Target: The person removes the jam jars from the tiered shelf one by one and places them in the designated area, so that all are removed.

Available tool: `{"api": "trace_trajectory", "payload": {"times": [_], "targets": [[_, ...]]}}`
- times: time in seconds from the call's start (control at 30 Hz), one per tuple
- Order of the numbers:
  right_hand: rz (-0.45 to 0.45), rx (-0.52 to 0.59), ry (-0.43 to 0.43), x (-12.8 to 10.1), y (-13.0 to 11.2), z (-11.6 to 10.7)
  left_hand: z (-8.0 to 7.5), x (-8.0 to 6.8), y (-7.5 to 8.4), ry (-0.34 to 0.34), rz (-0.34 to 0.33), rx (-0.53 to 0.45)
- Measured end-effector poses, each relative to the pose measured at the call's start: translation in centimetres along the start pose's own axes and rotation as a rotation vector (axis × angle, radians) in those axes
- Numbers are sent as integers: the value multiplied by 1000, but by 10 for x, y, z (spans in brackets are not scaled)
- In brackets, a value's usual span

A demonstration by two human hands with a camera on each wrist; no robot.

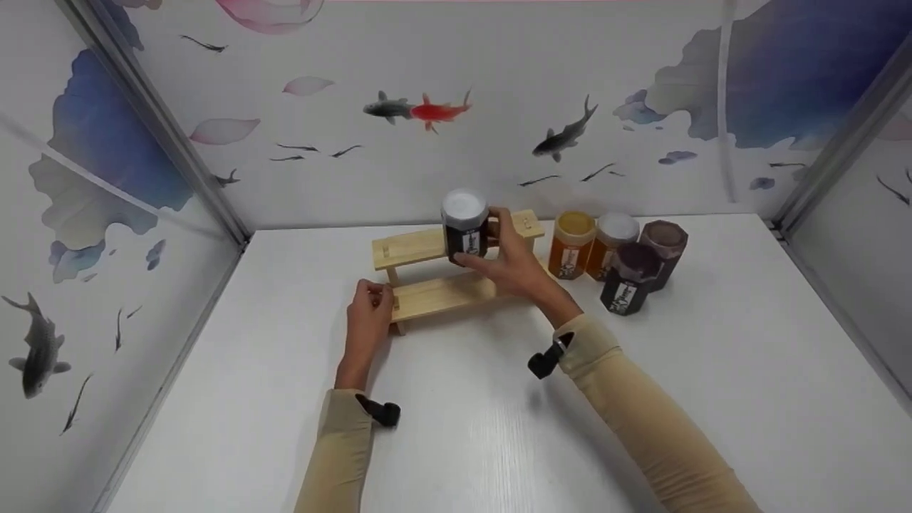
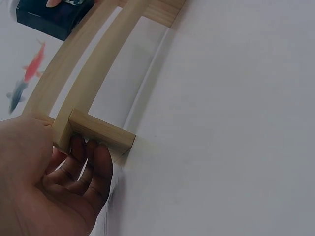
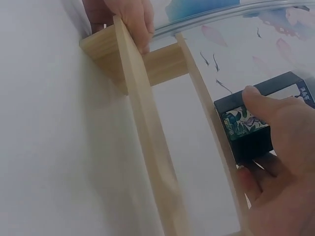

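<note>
Head view: four more jars (image 1: 618, 256) cluster on the white table (image 1: 712, 399), just right of a two-step wooden rack (image 1: 434, 274). Right hand (image 1: 513, 267) wraps its fingers around a dark jar (image 1: 465, 226) with a white lid, at the rack's upper step. Left hand (image 1: 369, 313) pinches the rack's lower left end, fingers curled.

Your right hand (image 1: 514, 265) covers part of the dark jar (image 1: 466, 226), so you cannot read its label. In the right wrist view the jar's top is cut off by the picture's edge. Your left hand (image 1: 370, 306) hides the near end of the wooden rack (image 1: 434, 274). The labels on the four jars (image 1: 620, 256) beside the rack are too small to read.
</note>
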State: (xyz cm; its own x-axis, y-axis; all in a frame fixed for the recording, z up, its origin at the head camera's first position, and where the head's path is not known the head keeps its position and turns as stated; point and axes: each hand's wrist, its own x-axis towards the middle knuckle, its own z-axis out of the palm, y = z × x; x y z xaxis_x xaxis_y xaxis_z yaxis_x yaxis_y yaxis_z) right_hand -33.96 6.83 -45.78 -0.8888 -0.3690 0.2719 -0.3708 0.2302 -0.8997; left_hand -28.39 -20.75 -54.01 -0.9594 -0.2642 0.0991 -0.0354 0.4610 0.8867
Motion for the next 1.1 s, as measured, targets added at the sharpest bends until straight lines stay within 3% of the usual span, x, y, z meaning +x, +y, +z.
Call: {"api": "trace_trajectory", "payload": {"times": [0.23,0.37,0.5,0.77,1.1], "targets": [[-24,-99,170,-24,11,-15,1,1,-1,-13,-22,8],[-41,-95,271,-40,21,-27,1,0,0,-15,-19,3],[-34,-60,318,-57,30,-39,-1,1,0,-17,-20,-8],[52,-154,407,-93,49,-52,-1,2,-1,-14,-22,-3],[148,-175,503,-122,58,-60,1,1,-1,-10,-31,-4]]}}
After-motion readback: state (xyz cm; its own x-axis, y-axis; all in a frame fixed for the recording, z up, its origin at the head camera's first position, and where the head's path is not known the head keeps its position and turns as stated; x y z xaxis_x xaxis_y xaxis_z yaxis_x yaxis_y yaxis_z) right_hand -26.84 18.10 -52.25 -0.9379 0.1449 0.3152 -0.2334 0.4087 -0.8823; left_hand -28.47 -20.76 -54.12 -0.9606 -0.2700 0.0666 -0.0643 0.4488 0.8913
